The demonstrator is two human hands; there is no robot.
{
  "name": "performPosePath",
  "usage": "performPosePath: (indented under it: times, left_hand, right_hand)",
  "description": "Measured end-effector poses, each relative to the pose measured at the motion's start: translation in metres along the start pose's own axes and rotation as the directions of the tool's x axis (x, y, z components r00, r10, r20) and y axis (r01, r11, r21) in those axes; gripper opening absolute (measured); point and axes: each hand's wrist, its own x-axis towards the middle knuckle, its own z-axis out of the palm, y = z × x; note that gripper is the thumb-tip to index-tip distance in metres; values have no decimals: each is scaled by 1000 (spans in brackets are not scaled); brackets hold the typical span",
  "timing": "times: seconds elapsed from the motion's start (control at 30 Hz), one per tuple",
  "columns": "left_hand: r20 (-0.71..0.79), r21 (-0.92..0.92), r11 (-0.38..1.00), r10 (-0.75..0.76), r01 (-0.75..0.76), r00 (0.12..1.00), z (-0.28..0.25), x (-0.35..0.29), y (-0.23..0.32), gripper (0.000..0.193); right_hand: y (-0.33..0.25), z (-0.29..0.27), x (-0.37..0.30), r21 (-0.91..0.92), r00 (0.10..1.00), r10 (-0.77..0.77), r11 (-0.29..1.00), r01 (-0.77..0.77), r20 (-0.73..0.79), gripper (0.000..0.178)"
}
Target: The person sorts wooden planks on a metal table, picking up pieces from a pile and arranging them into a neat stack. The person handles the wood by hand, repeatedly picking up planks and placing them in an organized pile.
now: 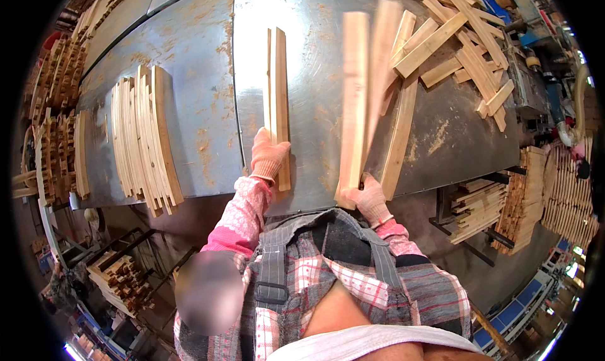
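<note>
My left hand (268,154), in a pale orange work glove, is closed around a pair of narrow wooden strips (278,83) lying side by side on the metal table (302,128). In a matching glove, my right hand (370,201) grips the near end of a wooden strip (355,96). Close beside that strip is another wooden strip (382,52), its far end smeared by motion; I cannot tell whether my right hand holds it too. A further strip (399,143) lies just to the right of my right hand.
A row of strips (140,134) sits on the table's left part. At the far right lies a jumbled heap of strips (466,52). Below the table's right side are stacked strips (479,209); another stack (123,279) stands lower left. Sawdust marks the tabletop.
</note>
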Motion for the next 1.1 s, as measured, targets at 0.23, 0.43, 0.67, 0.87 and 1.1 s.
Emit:
performPosePath:
  times: [0.23,0.43,0.67,0.87,1.1]
  left_hand:
    - [-151,35,998,62,-57,987,-9,-43,-7,62]
    - [-324,274,944,272,-185,906,13,-26,4,94]
    - [38,-368,928,74,-54,997,-45,14,25,71]
    - [442,-896,74,241,438,864,-140,1,-33,61]
    - [253,-963,-18,285,269,925,-182,11,-67,60]
  right_hand:
    - [-70,89,41,-540,996,77,840,-46,36,65]
    - [-69,112,39,-610,895,9,735,296,446,83]
    - [-75,35,73,-567,963,-114,789,236,243,54]
    - [-41,-90,102,-689,919,-144,706,-164,-367,72]
    - [30,-71,105,-754,842,-147,543,-369,-518,79]
